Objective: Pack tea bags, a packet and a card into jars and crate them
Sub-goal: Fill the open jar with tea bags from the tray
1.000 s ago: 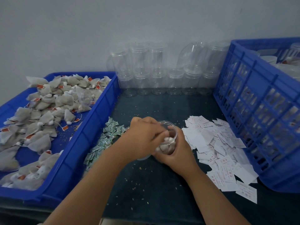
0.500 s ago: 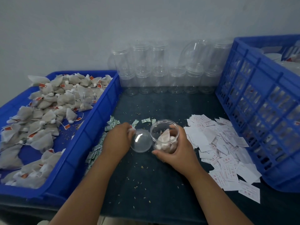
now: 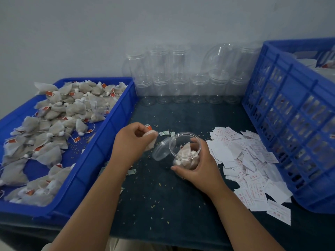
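Observation:
My right hand grips a clear jar that stands open on the dark table with several tea bags inside. Its clear lid lies against the jar's left side. Just left of the lid, my left hand pinches a tea bag with a red tag above the table. A few green packets lie behind the jar. White cards are heaped to its right.
A blue tray at the left holds several loose tea bags. Empty clear jars are stacked along the back wall. A tall blue crate stands at the right with filled jars inside. Tea crumbs dot the table.
My left hand came off the jar's mouth, moved left past the lid, and now holds a tea bag raised. The lid lies beside the jar. My right hand kept its grip.

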